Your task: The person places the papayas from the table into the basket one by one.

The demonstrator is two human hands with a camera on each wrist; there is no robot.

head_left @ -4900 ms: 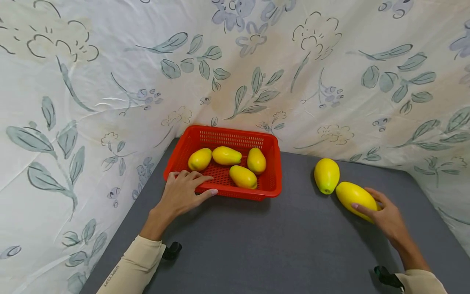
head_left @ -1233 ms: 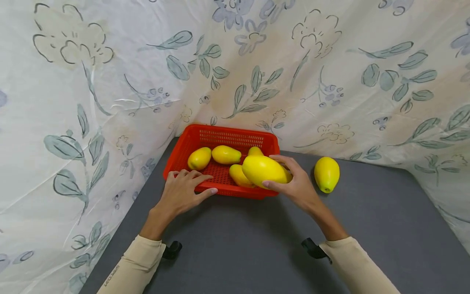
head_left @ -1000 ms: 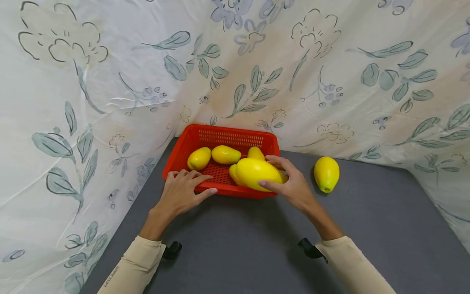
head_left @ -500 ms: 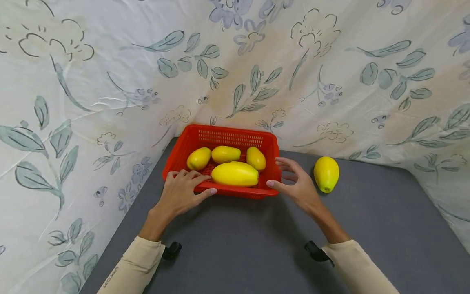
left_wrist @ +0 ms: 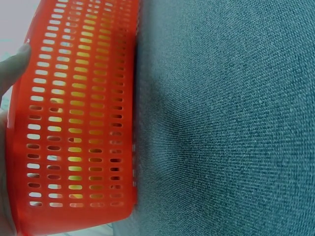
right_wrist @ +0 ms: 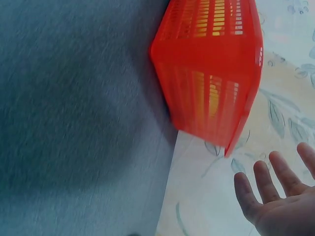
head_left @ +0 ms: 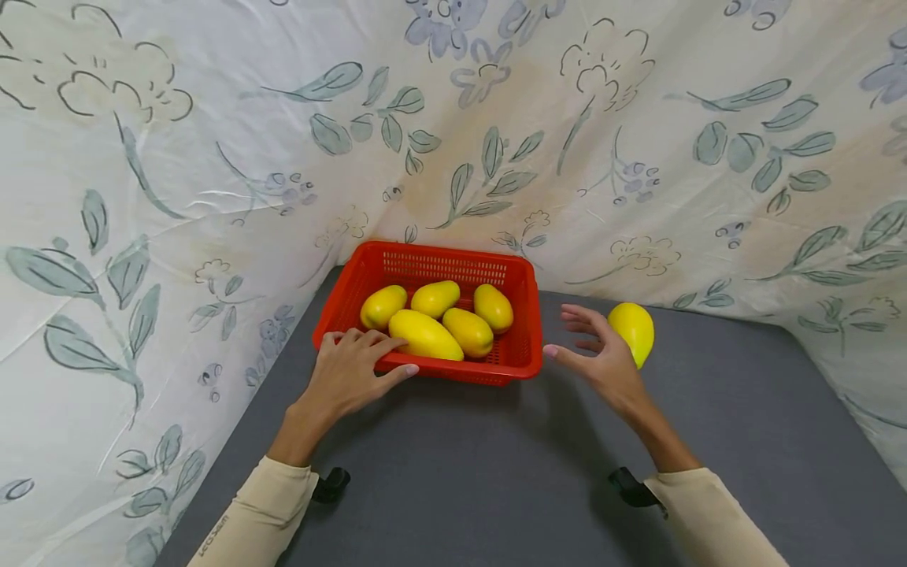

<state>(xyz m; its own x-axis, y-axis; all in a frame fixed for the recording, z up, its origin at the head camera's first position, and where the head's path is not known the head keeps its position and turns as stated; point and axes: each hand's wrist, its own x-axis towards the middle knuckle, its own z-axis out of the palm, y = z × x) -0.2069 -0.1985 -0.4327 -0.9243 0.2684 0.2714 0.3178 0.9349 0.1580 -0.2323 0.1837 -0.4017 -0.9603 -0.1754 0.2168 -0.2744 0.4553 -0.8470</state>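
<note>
A red plastic basket [head_left: 524, 315] with slotted walls holds several smooth yellow fruits that look like mangoes. The largest, an oblong yellow mango [head_left: 427, 337], lies at the front left, beside my left fingers. My left hand [head_left: 357, 366] rests across the basket's front left rim, its thumb stretched out along the outside. In the left wrist view that thumb [left_wrist: 15, 66] lies at the rim. My right hand [head_left: 602, 358] hovers right of the basket, holding nothing, thumb and fingers spread apart. Behind it and partly hidden by it, another yellow mango [head_left: 633, 331] lies on the table.
The table has a dark grey cloth top [head_left: 496, 472]. A white floral sheet [head_left: 602, 142] hangs behind it and along the left side. Black straps [head_left: 331, 484] show at both wrists, below cream sleeves [head_left: 258, 512].
My right hand picked up the large mango from the right, lowered it into the basket and released it. The mango rolled left; the hand drew back right. My left hand stayed put.
</note>
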